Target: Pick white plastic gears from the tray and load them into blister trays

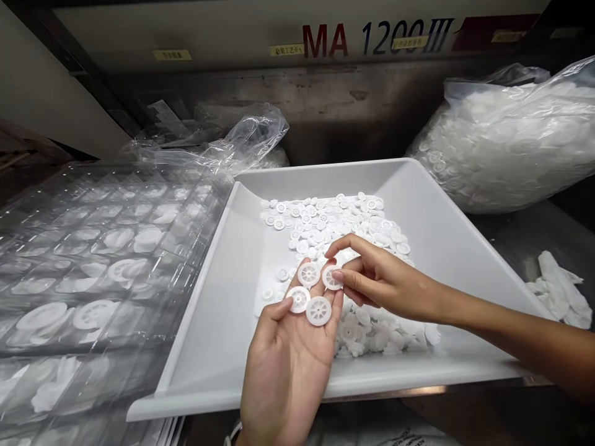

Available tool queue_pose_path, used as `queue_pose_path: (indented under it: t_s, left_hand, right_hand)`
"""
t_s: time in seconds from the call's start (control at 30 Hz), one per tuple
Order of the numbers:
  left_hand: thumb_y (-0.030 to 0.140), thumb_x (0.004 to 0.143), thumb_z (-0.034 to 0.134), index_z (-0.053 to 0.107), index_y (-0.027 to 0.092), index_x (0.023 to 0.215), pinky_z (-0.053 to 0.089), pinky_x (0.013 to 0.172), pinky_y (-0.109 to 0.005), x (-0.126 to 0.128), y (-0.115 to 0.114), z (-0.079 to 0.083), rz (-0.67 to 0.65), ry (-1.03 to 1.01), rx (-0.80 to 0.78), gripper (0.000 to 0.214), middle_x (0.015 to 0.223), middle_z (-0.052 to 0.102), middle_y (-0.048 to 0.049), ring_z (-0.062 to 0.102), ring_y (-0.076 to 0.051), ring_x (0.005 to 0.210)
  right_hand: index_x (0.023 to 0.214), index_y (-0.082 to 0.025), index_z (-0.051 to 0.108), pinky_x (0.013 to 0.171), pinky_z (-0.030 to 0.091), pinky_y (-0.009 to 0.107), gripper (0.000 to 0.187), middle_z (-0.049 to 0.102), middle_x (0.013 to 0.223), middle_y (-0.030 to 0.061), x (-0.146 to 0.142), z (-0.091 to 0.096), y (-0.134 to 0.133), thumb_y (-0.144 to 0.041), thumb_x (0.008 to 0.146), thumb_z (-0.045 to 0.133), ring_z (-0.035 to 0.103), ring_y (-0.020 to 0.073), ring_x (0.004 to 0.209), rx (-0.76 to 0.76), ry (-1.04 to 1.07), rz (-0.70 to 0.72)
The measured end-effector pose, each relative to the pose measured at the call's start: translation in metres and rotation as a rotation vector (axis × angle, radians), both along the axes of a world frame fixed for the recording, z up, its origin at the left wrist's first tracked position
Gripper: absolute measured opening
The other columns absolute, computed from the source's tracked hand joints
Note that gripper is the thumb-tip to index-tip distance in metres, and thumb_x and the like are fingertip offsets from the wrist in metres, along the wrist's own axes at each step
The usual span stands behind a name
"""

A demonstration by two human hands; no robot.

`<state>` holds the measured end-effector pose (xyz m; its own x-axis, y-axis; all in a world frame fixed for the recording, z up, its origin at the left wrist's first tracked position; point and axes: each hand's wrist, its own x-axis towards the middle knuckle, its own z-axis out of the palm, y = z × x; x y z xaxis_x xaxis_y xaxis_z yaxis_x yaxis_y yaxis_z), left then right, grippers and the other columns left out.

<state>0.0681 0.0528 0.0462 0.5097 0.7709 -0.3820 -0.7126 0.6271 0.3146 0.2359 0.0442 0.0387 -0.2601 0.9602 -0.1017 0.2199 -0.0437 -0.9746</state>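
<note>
My left hand [290,359] is turned palm up over the tray, with several small white plastic wheels [318,311] spread across its fingers. Its thumb presses on the edge of one spoked wheel [298,300]. From the right, my right hand [372,269] pinches another white wheel [331,277] between thumb and fingers, close against the left fingertips. Below both hands, the light grey tray [211,310] holds a scattered layer of similar wheels [320,217]. A denser heap of wheels [367,331] lies near the tray's front, partly hidden by the hands.
Clear plastic blister trays [106,260] with white parts in their pockets stand at the left. Behind them is a crumpled clear bag [246,136]. A large bag full of white parts [515,142] rests at the right, above a white cloth-like item [558,291]. A machine panel [232,31] closes off the back.
</note>
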Motion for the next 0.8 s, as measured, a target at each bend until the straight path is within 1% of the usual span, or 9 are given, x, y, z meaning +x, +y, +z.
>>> queue_pose_path:
  t_s: [0.1, 0.2, 0.3, 0.43, 0.6, 0.7, 0.8]
  left_hand:
    - [0.012, 0.089, 0.038, 0.04, 0.022, 0.141, 0.049, 0.1, -0.043, -0.0001, 0.0005, -0.0002, -0.003, -0.022, -0.002, 0.053, 0.134, 0.057, -0.01, 0.048, -0.028, 0.128]
    - [0.012, 0.09, 0.037, 0.045, 0.024, 0.138, 0.051, 0.098, -0.041, 0.0002, 0.0021, -0.0002, -0.009, -0.023, -0.019, 0.05, 0.126, 0.062, -0.0085, 0.052, -0.027, 0.124]
    - [0.012, 0.09, 0.037, 0.05, 0.02, 0.134, 0.051, 0.098, -0.042, 0.0011, 0.0039, 0.0002, -0.007, -0.023, -0.024, 0.047, 0.121, 0.065, -0.0099, 0.054, -0.028, 0.122]
    - [0.012, 0.089, 0.036, 0.052, 0.019, 0.132, 0.052, 0.096, -0.042, 0.0019, 0.0041, 0.0002, -0.009, -0.022, -0.034, 0.046, 0.119, 0.066, -0.0104, 0.057, -0.028, 0.118]
    - [0.012, 0.089, 0.036, 0.052, 0.022, 0.132, 0.056, 0.088, -0.042, 0.0005, 0.0012, -0.0002, -0.017, -0.015, -0.033, 0.047, 0.116, 0.068, -0.0097, 0.066, -0.024, 0.104]
    - [0.012, 0.09, 0.035, 0.053, 0.023, 0.132, 0.055, 0.091, -0.041, 0.0005, 0.0012, 0.0004, -0.008, -0.023, -0.025, 0.046, 0.119, 0.066, -0.009, 0.064, -0.024, 0.108]
    - [0.015, 0.091, 0.038, 0.054, 0.02, 0.13, 0.051, 0.097, -0.041, 0.0011, 0.0024, 0.0007, -0.01, -0.033, -0.03, 0.043, 0.127, 0.062, -0.0103, 0.057, -0.025, 0.119]
  right_hand:
    - [0.116, -0.024, 0.043, 0.053, 0.035, 0.018, 0.026, 0.049, 0.068, -0.007, 0.0028, 0.006, -0.0006, -0.03, 0.093, 0.054, 0.042, 0.0064, 0.059, 0.024, -0.047, 0.027]
    - [0.117, -0.023, 0.047, 0.055, 0.038, 0.018, 0.035, 0.049, 0.071, -0.0065, 0.0045, 0.0083, -0.0001, -0.027, 0.087, 0.063, 0.045, 0.0066, 0.063, 0.099, -0.168, 0.038]
    - [0.117, -0.022, 0.051, 0.053, 0.038, 0.017, 0.033, 0.049, 0.069, -0.007, 0.0056, 0.0068, 0.0014, -0.027, 0.087, 0.063, 0.046, 0.0054, 0.061, 0.16, -0.233, 0.045]
    - [0.114, -0.019, 0.058, 0.052, 0.04, 0.015, 0.029, 0.054, 0.066, -0.0072, 0.0073, 0.0042, 0.0016, -0.025, 0.087, 0.064, 0.049, 0.0036, 0.057, 0.209, -0.237, 0.035]
    - [0.117, -0.015, 0.061, 0.053, 0.043, 0.015, 0.036, 0.059, 0.064, -0.0065, 0.0097, 0.0027, 0.0017, -0.029, 0.084, 0.068, 0.052, 0.0032, 0.055, 0.289, -0.21, 0.008]
    - [0.119, -0.016, 0.062, 0.054, 0.043, 0.014, 0.039, 0.06, 0.064, -0.0066, 0.0103, 0.0021, 0.0028, -0.031, 0.084, 0.069, 0.052, 0.0027, 0.055, 0.298, -0.214, 0.005]
    - [0.119, -0.016, 0.063, 0.054, 0.043, 0.012, 0.04, 0.061, 0.065, -0.007, 0.0106, 0.001, 0.0032, -0.033, 0.083, 0.069, 0.052, 0.0016, 0.055, 0.3, -0.215, -0.003]
